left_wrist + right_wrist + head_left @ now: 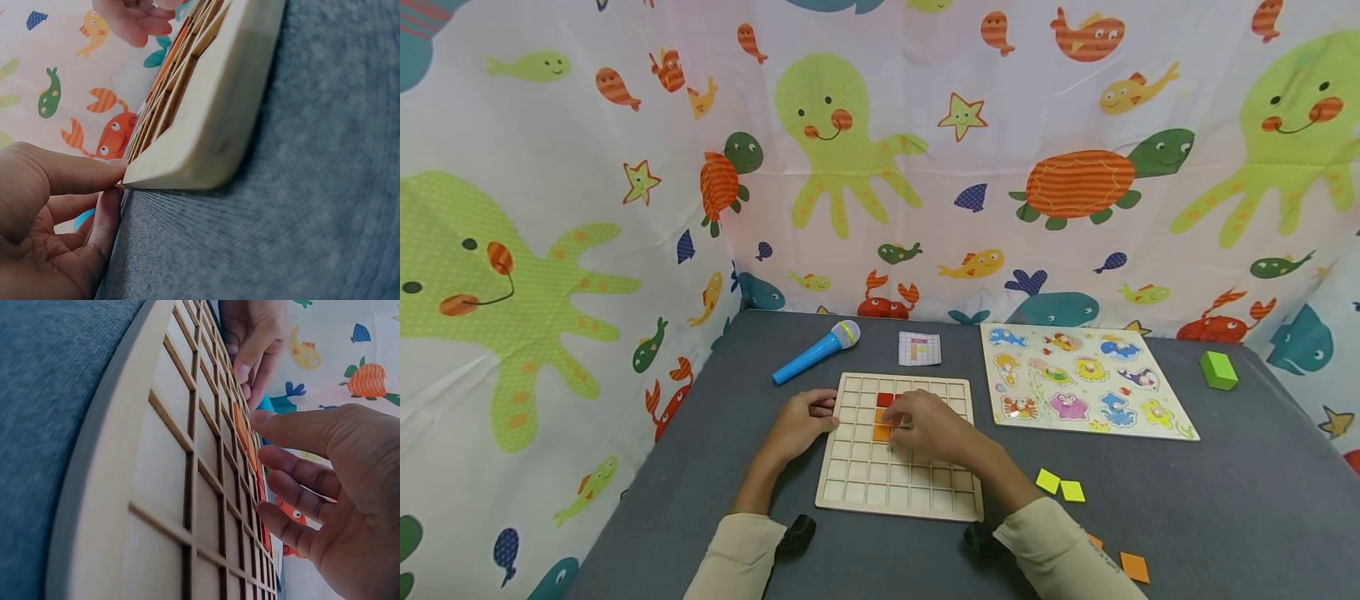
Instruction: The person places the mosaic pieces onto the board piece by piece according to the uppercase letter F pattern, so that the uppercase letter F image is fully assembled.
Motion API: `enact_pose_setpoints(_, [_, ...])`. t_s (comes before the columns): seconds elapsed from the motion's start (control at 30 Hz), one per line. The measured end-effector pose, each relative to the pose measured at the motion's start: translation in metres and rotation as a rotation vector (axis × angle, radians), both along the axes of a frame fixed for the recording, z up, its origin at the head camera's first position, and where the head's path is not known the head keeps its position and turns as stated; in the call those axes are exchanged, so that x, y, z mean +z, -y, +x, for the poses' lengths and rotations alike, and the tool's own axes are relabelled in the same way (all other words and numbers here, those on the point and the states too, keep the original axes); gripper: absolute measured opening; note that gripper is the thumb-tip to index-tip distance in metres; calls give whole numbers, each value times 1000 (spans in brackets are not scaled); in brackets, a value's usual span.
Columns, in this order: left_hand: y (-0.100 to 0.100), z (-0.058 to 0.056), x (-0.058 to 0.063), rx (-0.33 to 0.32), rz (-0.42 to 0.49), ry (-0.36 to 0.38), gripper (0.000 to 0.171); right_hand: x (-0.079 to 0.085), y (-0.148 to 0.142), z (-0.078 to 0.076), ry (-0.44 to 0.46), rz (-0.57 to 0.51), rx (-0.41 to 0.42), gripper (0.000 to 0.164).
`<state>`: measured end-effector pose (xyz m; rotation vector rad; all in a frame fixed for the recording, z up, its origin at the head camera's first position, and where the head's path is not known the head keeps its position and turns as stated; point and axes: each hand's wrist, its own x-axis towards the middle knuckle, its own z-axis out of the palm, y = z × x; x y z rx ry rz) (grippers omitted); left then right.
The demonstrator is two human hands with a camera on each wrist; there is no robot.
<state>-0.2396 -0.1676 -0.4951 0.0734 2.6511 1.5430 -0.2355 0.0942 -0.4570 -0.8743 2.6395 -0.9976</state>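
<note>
Nearest, at lower right, leave the loose orange tiles (1135, 567) spread out and easy to lift, likewise the yellow tiles (1072, 492) just past them. Then come to the grid board (895, 511), lying between the arms. Brace it with the left hand (801, 425), pinching the left edge between thumb and finger. Above the seated orange squares (882, 433) and red square (885, 400), see the right hand (928, 425) with thumb and fingers spread apart (cannot tell whether touching). Nudge each square between the slats, then press lightly until level, without leaning on the rim. Beyond, ignore the puzzle board (1093, 404), green block (1217, 371) and toy microphone (812, 357); check placement against the gridded card (919, 349).
</note>
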Motion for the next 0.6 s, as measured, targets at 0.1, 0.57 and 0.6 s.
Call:
enact_pose_setpoints(0.1, [0,0,-1,1,6,-3,48,2,-5,4,5,-9,8,23])
enact_pose_setpoints(0.57, [1,-1,-3,-2,9,0,49,14,-46,31,-57,-28,-22,25])
enact_pose_setpoints(0.6, [1,-1,-3,-3,10,0,49,14,-51,33,-56,-30,-29,25])
